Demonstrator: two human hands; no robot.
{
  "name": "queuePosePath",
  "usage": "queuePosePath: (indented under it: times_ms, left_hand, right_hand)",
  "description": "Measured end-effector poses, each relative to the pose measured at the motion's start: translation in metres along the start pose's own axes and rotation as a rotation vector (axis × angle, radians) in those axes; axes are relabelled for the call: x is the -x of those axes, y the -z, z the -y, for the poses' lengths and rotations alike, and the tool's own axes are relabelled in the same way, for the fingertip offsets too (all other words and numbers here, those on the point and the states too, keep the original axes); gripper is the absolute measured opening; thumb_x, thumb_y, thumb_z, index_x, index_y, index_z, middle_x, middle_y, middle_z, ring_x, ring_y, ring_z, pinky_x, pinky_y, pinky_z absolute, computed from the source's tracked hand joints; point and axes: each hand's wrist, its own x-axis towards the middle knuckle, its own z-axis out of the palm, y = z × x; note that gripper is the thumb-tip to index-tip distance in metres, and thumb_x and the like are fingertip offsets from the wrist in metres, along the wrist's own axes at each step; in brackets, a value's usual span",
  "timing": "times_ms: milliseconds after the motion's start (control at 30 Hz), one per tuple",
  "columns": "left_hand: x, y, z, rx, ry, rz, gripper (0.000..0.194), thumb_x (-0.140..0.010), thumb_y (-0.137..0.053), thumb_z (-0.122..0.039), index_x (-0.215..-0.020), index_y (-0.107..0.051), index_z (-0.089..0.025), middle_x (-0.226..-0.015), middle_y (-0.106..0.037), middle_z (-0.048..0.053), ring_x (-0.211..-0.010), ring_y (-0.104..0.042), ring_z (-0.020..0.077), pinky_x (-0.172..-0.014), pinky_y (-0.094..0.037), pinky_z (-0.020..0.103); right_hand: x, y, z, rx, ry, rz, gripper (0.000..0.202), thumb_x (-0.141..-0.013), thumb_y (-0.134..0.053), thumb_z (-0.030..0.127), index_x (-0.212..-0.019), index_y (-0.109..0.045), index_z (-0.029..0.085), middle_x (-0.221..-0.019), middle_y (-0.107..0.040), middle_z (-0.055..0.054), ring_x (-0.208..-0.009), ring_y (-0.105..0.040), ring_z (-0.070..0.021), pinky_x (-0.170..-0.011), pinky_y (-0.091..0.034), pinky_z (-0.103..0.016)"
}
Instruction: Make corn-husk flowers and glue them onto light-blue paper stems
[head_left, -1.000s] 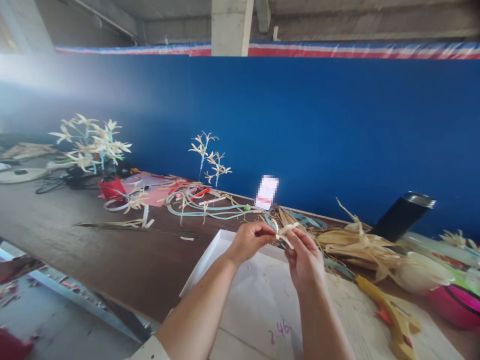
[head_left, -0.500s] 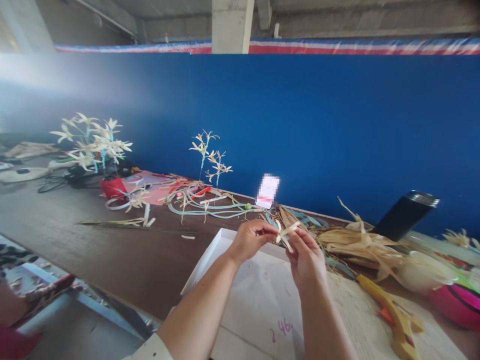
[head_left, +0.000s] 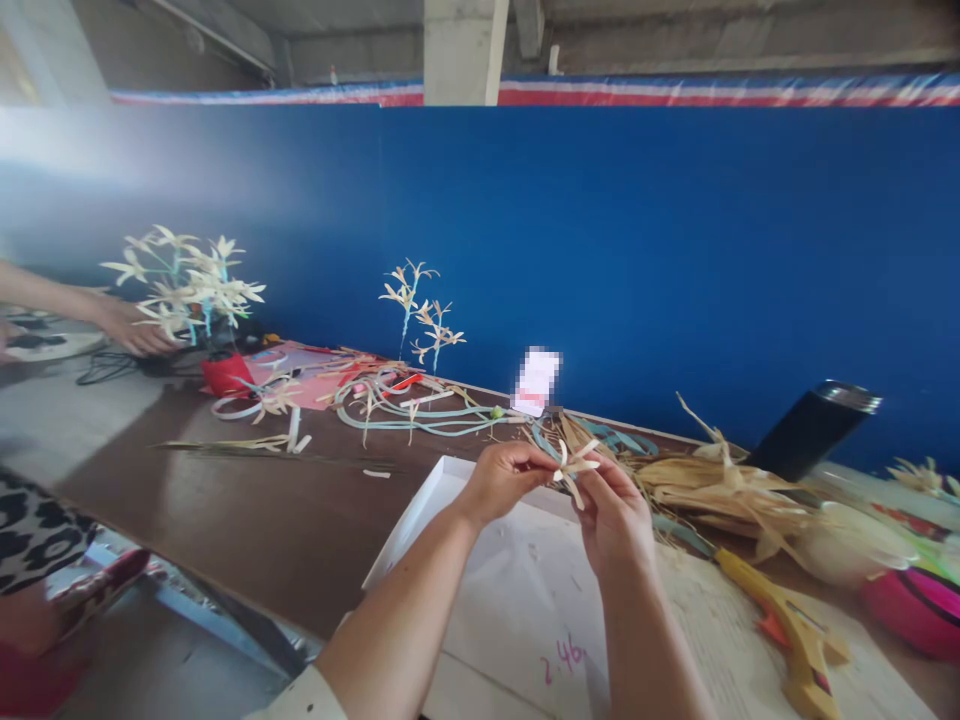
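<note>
A small pale flower (head_left: pixel 568 467) with several narrow petals is held between both hands, above a white box lid (head_left: pixel 517 570). My left hand (head_left: pixel 504 485) pinches it from the left with thumb and finger. From the right, my right hand (head_left: pixel 616 508) has its fingers closed on the petals. The flower's underside is hidden by the fingers. Dry husks (head_left: pixel 705 490) lie to the right of my right hand, and a yellow glue gun (head_left: pixel 799 635) rests on paper nearer to me.
Finished flowers (head_left: pixel 199 285) stand at the left in a red base. Behind the hands are a phone (head_left: pixel 536 382) and pale blue tubing (head_left: pixel 420 425). A black bottle (head_left: pixel 810 430) leans at right. Another person's hand (head_left: pixel 139 325) reaches in at far left.
Another person's arm has come in from the left, near the finished flowers. The small flower has turned slightly between my fingers, and its petals now show more spread.
</note>
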Motion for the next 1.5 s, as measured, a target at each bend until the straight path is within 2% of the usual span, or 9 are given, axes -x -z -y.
queuePosePath:
  times_ms: [433, 733, 967, 1233, 1500]
  left_hand:
    - [-0.0005, 0.0002, 0.0005, -0.025, -0.006, -0.002, 0.013, -0.072, -0.069, -0.024, -0.082, -0.074, -0.016, -0.080, -0.070, 0.004, -0.074, -0.062, 0.0137, -0.068, -0.047, 0.021]
    - [-0.0002, -0.0004, -0.0006, -0.039, 0.022, -0.015, 0.014, -0.071, -0.068, -0.024, -0.082, -0.074, -0.016, -0.081, -0.071, 0.005, -0.076, -0.063, 0.0146, -0.069, -0.047, 0.022]
    - [-0.0002, -0.0001, 0.0000, -0.022, 0.028, -0.014, 0.015, -0.071, -0.069, -0.025, -0.082, -0.074, -0.016, -0.081, -0.071, 0.004, -0.075, -0.063, 0.0141, -0.068, -0.047, 0.021]
    - [-0.0005, 0.0012, 0.0008, -0.006, -0.010, -0.001, 0.016, -0.071, -0.070, -0.028, -0.081, -0.073, -0.015, -0.081, -0.070, 0.005, -0.075, -0.062, 0.0143, -0.069, -0.046, 0.022]
    - [-0.0003, 0.0019, -0.0004, -0.013, -0.017, 0.008, 0.016, -0.073, -0.069, -0.028, -0.082, -0.074, -0.016, -0.081, -0.069, 0.005, -0.077, -0.062, 0.0153, -0.069, -0.047, 0.022]
  right_hand:
    - [0.0033, -0.0032, 0.0022, 0.044, -0.032, -0.025, 0.028, -0.058, -0.081, 0.031, -0.081, -0.068, 0.020, -0.071, -0.062, 0.000, -0.049, -0.037, -0.0046, -0.041, -0.024, -0.017]
    - [0.0028, -0.0019, 0.0018, 0.056, -0.014, 0.034, 0.023, -0.061, -0.079, 0.030, -0.075, -0.064, 0.019, -0.081, -0.062, -0.001, -0.054, -0.040, -0.0056, -0.041, -0.024, -0.016]
    - [0.0030, -0.0005, 0.0015, 0.081, -0.064, 0.014, 0.025, -0.060, -0.080, 0.033, -0.075, -0.065, 0.018, -0.068, -0.056, 0.002, -0.051, -0.036, -0.0047, -0.042, -0.025, -0.016]
    - [0.0016, 0.0012, 0.0012, 0.020, -0.072, 0.026, 0.023, -0.060, -0.080, 0.029, -0.073, -0.065, 0.017, -0.063, -0.053, 0.002, -0.048, -0.034, -0.0051, -0.041, -0.025, -0.018]
    - [0.0020, 0.0008, 0.0017, 0.093, -0.077, -0.010, 0.025, -0.059, -0.079, 0.032, -0.072, -0.063, 0.017, -0.057, -0.051, 0.003, -0.045, -0.035, -0.0053, -0.040, -0.023, -0.018]
